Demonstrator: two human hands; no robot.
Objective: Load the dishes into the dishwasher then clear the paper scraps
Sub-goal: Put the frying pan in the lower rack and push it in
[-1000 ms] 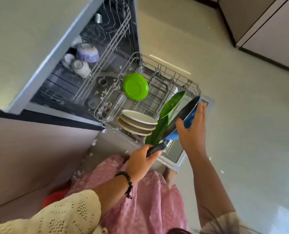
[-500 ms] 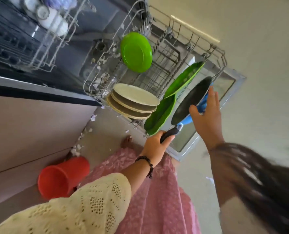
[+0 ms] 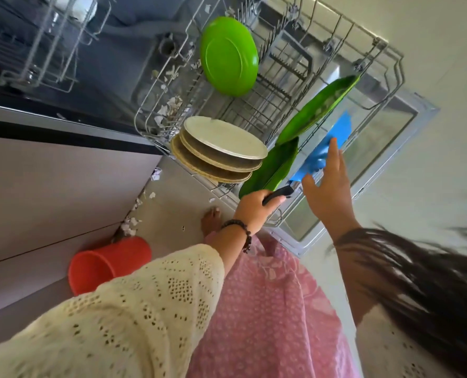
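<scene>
A blue frying pan (image 3: 327, 143) stands on edge in the pulled-out lower rack (image 3: 363, 31) of the open dishwasher. My left hand (image 3: 256, 211) grips its black handle (image 3: 278, 193). Straight fingers of my right hand (image 3: 327, 186) rest against the pan's blue underside. Beside the pan stand two green leaf-shaped plates (image 3: 319, 107), then three cream plates (image 3: 221, 148), and a round green plate (image 3: 228, 57) farther back. Paper scraps (image 3: 169, 106) lie in the rack's left end and more paper scraps (image 3: 131, 222) lie on the floor by the cabinet.
A red cup (image 3: 106, 264) lies on its side on the floor at the cabinet base. The upper rack (image 3: 36, 45) with white cups sticks out at top left. The open door (image 3: 396, 148) lies under the lower rack. My bare foot (image 3: 211, 218) stands near it.
The pan has gone down into the rack next to the leaf plates, its blue underside now facing me. The view swung lower and closer; my right hand stays flat on the pan.
</scene>
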